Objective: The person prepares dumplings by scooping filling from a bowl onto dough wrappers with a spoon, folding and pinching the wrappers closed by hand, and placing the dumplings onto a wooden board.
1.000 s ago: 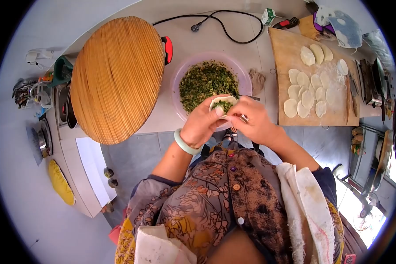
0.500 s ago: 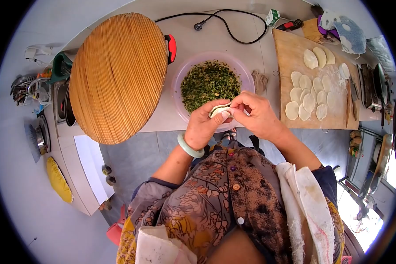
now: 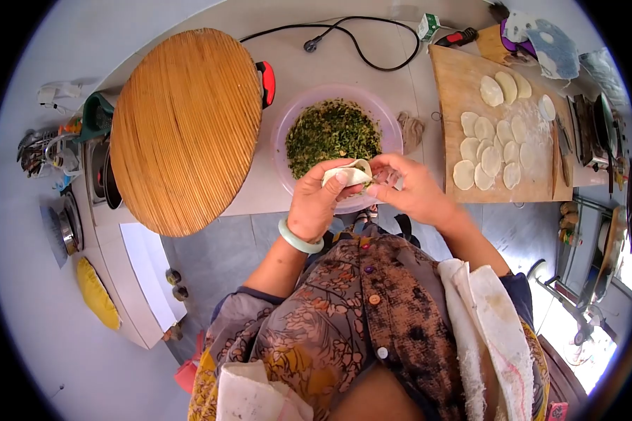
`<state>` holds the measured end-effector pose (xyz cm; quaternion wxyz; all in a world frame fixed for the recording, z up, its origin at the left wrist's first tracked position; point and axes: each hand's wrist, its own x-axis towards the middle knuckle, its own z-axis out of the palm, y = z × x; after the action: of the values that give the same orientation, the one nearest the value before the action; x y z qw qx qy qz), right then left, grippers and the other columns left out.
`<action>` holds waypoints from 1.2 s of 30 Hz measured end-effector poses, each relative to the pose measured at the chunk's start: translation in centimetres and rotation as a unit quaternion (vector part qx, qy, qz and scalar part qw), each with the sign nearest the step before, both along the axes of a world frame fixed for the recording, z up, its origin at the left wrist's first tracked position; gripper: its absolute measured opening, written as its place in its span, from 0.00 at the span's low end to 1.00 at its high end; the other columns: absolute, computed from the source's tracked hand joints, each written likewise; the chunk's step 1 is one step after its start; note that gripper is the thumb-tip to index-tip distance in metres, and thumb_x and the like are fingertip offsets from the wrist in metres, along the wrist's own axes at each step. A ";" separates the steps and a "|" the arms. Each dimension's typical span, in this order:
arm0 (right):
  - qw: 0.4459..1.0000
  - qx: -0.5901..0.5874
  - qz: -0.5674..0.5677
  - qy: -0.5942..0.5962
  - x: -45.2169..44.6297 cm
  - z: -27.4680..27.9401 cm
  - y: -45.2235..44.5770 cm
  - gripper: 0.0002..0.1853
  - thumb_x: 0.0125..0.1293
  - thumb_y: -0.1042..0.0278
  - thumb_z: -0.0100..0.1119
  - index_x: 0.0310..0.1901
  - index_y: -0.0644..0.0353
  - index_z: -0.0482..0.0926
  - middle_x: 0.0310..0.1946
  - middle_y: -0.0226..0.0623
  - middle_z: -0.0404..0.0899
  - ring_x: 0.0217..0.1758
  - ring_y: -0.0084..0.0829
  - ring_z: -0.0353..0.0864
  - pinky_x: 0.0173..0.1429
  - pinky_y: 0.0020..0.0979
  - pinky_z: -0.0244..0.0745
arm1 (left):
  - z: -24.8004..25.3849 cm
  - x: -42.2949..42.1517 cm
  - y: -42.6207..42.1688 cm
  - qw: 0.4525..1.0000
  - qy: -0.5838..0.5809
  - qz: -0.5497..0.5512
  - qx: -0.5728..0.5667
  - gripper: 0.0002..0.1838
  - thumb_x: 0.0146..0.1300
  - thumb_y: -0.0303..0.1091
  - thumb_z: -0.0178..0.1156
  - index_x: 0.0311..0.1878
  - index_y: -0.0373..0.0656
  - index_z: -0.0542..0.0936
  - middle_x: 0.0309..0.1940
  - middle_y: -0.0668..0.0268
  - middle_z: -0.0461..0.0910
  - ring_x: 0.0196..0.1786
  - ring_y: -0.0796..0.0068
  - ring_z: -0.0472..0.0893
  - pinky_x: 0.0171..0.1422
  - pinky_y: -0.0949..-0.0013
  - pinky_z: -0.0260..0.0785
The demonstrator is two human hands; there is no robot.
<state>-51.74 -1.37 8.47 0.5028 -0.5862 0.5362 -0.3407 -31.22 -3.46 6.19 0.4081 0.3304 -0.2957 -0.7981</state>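
Note:
A dumpling (image 3: 350, 172), its pale round wrapper folded over with dark green filling showing at the right end, is held in my left hand (image 3: 314, 203) between thumb and fingers. My right hand (image 3: 413, 189) is at the dumpling's right end, thumb and fingers curved and apart; whether a fingertip touches the wrapper is hard to tell. Both hands are over the near rim of a pinkish plastic bowl (image 3: 282, 158). Chopped green filling (image 3: 333, 133) lies in the bowl.
To the right, a floured wooden board (image 3: 456, 77) bears several round dough wrappers (image 3: 490, 161) and a knife (image 3: 565, 165). A large round slatted wooden lid (image 3: 186, 133) stands at left. Behind the bowl lie a black cable (image 3: 358, 48) and a small green-white box (image 3: 428, 27).
My right fingers have loosened from their pinch on the wrapper's edge and spread apart. The dumpling has tilted in my left hand, so its open right end shows filling. The view has shifted slightly.

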 end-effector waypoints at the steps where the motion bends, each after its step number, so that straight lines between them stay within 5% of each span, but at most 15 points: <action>1: 1.000 0.010 -0.015 -0.023 0.2 0.0 0.2 0.16 0.61 0.68 0.68 0.46 0.63 0.77 0.37 0.31 0.78 0.37 0.18 0.73 0.42 0.24 0.71 | 0.1 0.0 0.0 1.000 0.009 0.000 0.001 0.15 0.71 0.31 0.55 0.57 0.35 0.75 0.54 0.56 0.79 0.54 0.66 0.81 0.58 0.66 0.78; 18: 0.992 0.030 -0.106 -0.053 2.0 0.0 1.0 0.05 0.64 0.73 0.63 0.38 0.66 0.79 0.26 0.25 0.75 0.28 0.13 0.68 0.31 0.21 0.66 | 0.1 -0.1 0.4 1.000 0.003 -0.006 -0.009 0.15 0.70 0.31 0.56 0.57 0.37 0.75 0.53 0.58 0.80 0.53 0.70 0.80 0.59 0.67 0.76; 27: 0.980 0.062 -0.078 -0.175 1.5 -0.2 1.0 0.13 0.64 0.76 0.63 0.50 0.67 0.79 0.41 0.32 0.82 0.43 0.19 0.79 0.48 0.24 0.76 | 0.4 0.3 0.3 1.000 0.002 0.001 -0.015 0.15 0.71 0.31 0.56 0.57 0.36 0.75 0.53 0.58 0.80 0.53 0.70 0.81 0.60 0.66 0.75; 36: 0.983 0.069 -0.064 -0.159 1.5 0.1 0.7 0.13 0.64 0.74 0.63 0.50 0.66 0.78 0.39 0.30 0.80 0.39 0.15 0.74 0.43 0.21 0.71 | 0.3 0.4 0.3 1.000 -0.013 0.000 -0.014 0.15 0.70 0.31 0.57 0.57 0.36 0.75 0.52 0.58 0.80 0.54 0.68 0.80 0.60 0.65 0.75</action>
<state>-50.27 -0.69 8.58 0.5983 -0.4531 0.5075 -0.4232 -30.80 -3.14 6.47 0.4085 0.3352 -0.3122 -0.7895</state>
